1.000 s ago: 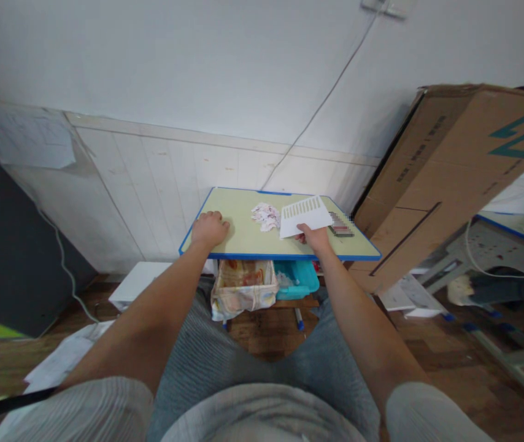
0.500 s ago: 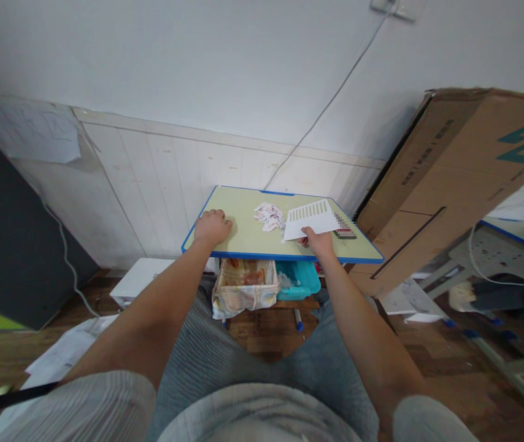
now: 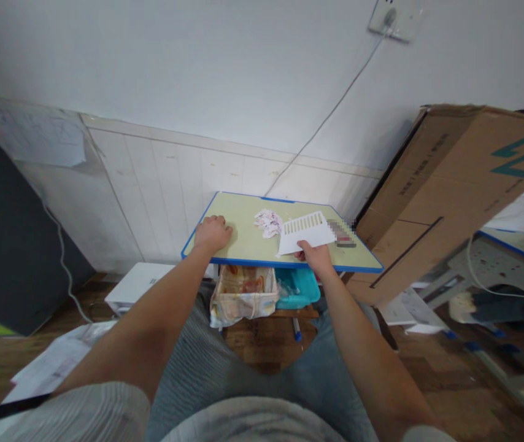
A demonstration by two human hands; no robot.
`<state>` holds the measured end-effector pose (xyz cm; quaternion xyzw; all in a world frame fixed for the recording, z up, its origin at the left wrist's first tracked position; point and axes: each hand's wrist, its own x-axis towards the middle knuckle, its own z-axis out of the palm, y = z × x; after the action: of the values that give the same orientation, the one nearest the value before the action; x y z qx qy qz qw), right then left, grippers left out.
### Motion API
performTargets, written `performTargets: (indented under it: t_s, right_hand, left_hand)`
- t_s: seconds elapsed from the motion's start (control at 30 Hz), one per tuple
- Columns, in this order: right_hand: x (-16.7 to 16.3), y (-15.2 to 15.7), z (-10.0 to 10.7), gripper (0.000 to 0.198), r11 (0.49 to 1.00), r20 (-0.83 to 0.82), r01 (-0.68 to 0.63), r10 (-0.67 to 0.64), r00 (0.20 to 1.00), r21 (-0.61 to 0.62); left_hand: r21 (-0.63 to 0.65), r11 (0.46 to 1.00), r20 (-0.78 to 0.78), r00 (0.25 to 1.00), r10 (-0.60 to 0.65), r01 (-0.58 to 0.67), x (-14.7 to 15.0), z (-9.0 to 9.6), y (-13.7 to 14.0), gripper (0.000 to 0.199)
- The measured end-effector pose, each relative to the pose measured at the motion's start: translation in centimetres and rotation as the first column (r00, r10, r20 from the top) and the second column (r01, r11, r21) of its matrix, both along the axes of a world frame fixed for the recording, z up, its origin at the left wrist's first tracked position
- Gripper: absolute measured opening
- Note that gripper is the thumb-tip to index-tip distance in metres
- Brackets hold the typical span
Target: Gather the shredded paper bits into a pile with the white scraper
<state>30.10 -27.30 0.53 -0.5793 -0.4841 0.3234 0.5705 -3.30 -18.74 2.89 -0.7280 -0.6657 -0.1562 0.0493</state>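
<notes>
My right hand (image 3: pixel 316 256) grips a white card (image 3: pixel 304 240) by its near edge, thumb on top. A row of slots is cut along the far side of the card, and the table shows through them. My left hand (image 3: pixel 213 234) rests palm down at the left of the small table (image 3: pixel 243 247), holding nothing, its fingers a little bent. Between the hands lies a pile of torn paper scraps (image 3: pixel 269 223), white with dark marks. The card's left edge is close beside this pile. Right of the card is a partly blurred flat item (image 3: pixel 345 239).
Under the tabletop sit a cloth-lined basket (image 3: pixel 243 305) and a turquoise bin (image 3: pixel 296 301). A tall cardboard box (image 3: pixel 432 202) leans at the right. A white box (image 3: pixel 140 282) stands on the floor at left. A cable (image 3: pixel 326 116) runs down the wall behind the table.
The view has tilted slightly upward, so everything sits a little lower. The card in my right hand has shifted slightly left and nearer me. My left hand stays on the table.
</notes>
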Motion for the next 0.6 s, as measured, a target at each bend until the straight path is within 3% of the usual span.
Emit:
performTargets:
  t_s: [0.23,0.6]
  right_hand:
    - [2.4,-0.5,0.5,0.013,1.0,-0.041,0.022,-0.021,0.999,0.011]
    - [2.2,1.1,0.2,0.018,0.988,-0.11,0.134,-0.125,0.986,0.08]
  left_hand:
    - [0.011,1.0,-0.011,1.0,-0.005,0.005,-0.2,-0.2,0.0,0.052]
    - [0.013,1.0,-0.018,1.0,-0.005,0.006,-0.3,-0.2,0.1,0.05]
